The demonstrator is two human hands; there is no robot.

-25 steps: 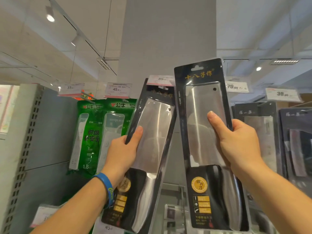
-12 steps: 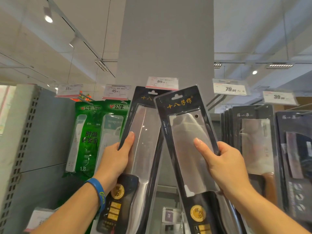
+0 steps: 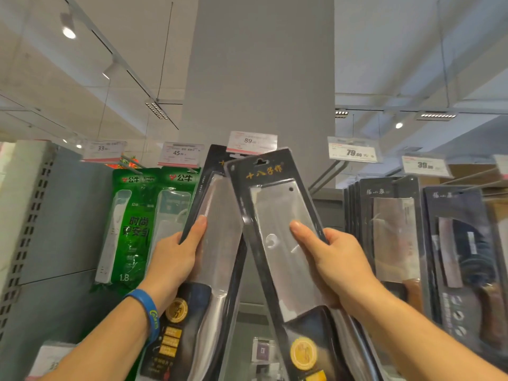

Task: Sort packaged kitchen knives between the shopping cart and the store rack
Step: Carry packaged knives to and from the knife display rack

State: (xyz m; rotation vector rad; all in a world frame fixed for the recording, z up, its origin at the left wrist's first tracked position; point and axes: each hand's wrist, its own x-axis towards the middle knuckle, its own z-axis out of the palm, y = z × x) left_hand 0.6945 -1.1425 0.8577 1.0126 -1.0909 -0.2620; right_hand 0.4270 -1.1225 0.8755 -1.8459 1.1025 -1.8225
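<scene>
Left hand (image 3: 176,257) grips left packaged cleaver (image 3: 217,243); right hand (image 3: 338,259) grips right packaged cleaver (image 3: 280,235), tops overlapping below 89 price tag (image 3: 251,142).

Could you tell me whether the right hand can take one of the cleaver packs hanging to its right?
Probably not yet: the right hand grips a packaged cleaver. The hanging packs are close, with nothing between.
</scene>
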